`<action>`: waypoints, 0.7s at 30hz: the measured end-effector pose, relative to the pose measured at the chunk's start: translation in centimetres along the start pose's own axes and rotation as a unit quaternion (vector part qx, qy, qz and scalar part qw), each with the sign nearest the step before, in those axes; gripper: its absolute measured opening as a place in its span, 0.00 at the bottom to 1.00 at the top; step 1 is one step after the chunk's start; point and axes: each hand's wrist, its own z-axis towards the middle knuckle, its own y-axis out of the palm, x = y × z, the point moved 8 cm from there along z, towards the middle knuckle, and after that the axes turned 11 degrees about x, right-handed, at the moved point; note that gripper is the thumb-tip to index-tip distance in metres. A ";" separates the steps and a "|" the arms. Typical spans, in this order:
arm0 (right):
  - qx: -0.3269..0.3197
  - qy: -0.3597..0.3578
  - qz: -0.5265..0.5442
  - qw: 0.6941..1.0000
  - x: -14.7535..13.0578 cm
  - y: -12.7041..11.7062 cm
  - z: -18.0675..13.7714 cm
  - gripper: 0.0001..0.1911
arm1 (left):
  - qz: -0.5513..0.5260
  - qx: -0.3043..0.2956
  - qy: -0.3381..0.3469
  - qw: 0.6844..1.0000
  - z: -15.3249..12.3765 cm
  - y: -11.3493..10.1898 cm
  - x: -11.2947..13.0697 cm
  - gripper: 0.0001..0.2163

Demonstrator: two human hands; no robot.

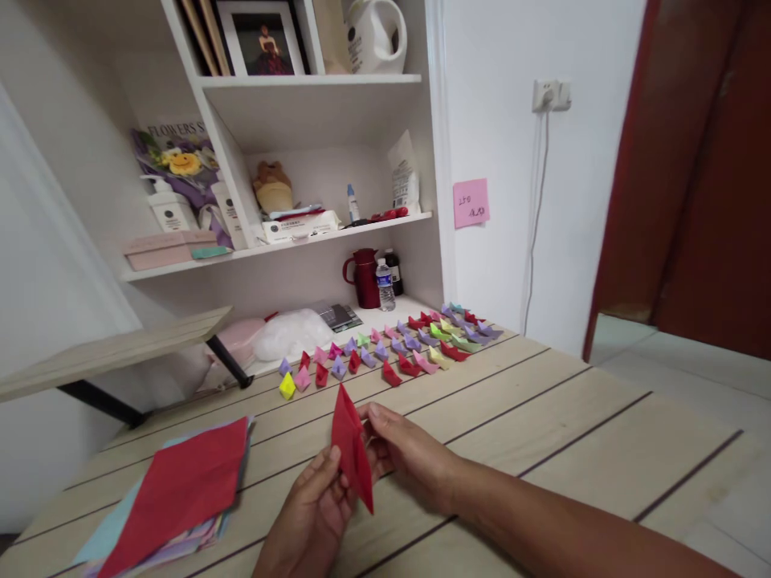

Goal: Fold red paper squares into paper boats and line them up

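A folded red paper (pixel 350 449), long and pointed at both ends, stands upright between my hands above the wooden table (pixel 542 417). My left hand (pixel 313 514) pinches its lower part with thumb and fingers. My right hand (pixel 403 449) holds its right side, fingers closed on it. To the left lies a stack of coloured paper sheets (pixel 174 490) with a red sheet on top. Along the table's far edge stand rows of several small folded paper boats (pixel 391 349) in red, pink, purple, green and yellow.
White wall shelves (pixel 313 233) behind the table hold bottles, a red mug (pixel 365 278), a water bottle (pixel 385 286), boxes and a framed picture. A pink note (pixel 471 202) sticks to the wall. A wooden board (pixel 114 345) juts out at left. A red door (pixel 699 177) stands at right.
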 end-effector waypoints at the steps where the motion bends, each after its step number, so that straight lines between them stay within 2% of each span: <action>1: -0.010 -0.005 -0.002 1.000 -0.2 0.2 -0.2 0.24 | -0.003 0.000 -0.001 1.000 -0.1 0.0 0.0 0.06; 5: -0.046 -0.024 -0.009 0.999 -0.7 1.0 -0.6 0.23 | -0.004 0.015 0.005 1.000 -0.3 -0.1 0.2 0.07; 9: -0.049 -0.034 -0.010 0.998 -1.0 1.0 -0.8 0.21 | 0.006 0.017 0.009 1.000 -0.4 0.0 0.3 0.07; 12: -0.062 -0.032 -0.010 0.997 -1.0 1.1 -0.8 0.20 | 0.012 -0.020 0.015 1.000 -0.7 0.9 0.5 0.06; 16: -0.113 -0.038 -0.011 0.993 -1.2 1.8 -1.1 0.22 | 0.031 -0.086 0.039 0.995 -1.4 2.4 0.9 0.07; 21: -0.174 -0.042 0.018 0.984 -1.5 2.7 -1.8 0.26 | 0.032 -0.053 0.042 0.997 -1.7 2.1 1.1 0.05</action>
